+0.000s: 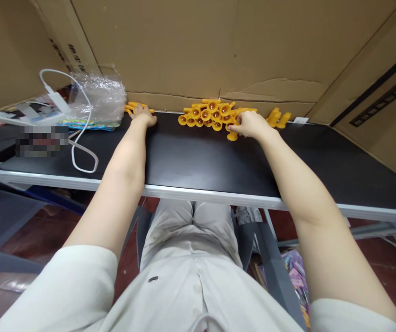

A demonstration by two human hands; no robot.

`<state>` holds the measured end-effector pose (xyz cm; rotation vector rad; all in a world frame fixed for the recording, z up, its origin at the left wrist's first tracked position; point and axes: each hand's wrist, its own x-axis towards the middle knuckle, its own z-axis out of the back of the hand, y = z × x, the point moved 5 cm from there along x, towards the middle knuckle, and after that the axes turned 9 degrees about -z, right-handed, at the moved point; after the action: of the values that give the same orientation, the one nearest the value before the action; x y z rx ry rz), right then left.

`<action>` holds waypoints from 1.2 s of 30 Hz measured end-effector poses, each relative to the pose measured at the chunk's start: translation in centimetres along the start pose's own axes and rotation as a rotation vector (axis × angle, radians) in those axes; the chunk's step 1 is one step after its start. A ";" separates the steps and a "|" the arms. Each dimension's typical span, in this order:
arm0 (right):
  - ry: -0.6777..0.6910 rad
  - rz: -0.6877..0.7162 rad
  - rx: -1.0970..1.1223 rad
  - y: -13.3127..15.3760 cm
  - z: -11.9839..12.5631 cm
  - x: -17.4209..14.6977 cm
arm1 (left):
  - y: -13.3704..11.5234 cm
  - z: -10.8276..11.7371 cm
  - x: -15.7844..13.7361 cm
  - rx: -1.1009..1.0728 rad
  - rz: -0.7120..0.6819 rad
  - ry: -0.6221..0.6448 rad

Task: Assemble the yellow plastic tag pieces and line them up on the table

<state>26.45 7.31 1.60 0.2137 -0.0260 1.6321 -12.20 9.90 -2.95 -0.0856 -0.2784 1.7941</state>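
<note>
Several yellow, horn-shaped plastic pieces with round flared ends [213, 106] are stacked in a pile against the cardboard at the table's back, flared ends facing me. At the pile's right end, my right hand [253, 125] is closed with thumb and finger on a yellow horn-shaped piece [232, 136]; part of it is hidden by the fingers. My left hand [144, 116] reaches to the back edge farther left. Its fingers are apart and rest by a few more yellow pieces [132, 107], partly covering them.
Two or more yellow pieces [284, 120] stand right of my right hand. Clear plastic bags [97, 97] and a white cable [89, 120] lie on the left. Cardboard walls [198, 46] enclose the black tabletop [201, 161]; its metal edge [205, 194] is before my lap.
</note>
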 end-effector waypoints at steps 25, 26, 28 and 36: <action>0.056 -0.069 0.077 0.1 0.4 -0.5 | 0.4 -0.6 1.8 0.004 -0.070 -0.048; 0.055 -0.069 0.075 0.1 0.3 -0.4 | 0.4 -0.5 1.6 -0.034 -0.054 -0.050; 0.050 -0.056 0.073 -0.1 0.2 -0.2 | 0.1 -0.3 1.1 -0.132 -0.032 -0.090; 0.022 0.039 0.047 -0.6 -0.5 0.9 | -1.5 3.6 -0.4 -0.458 0.025 -0.442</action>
<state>26.90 8.28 1.18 0.2323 0.0249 1.6747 -11.44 9.30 0.80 -0.0148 -1.0061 1.7299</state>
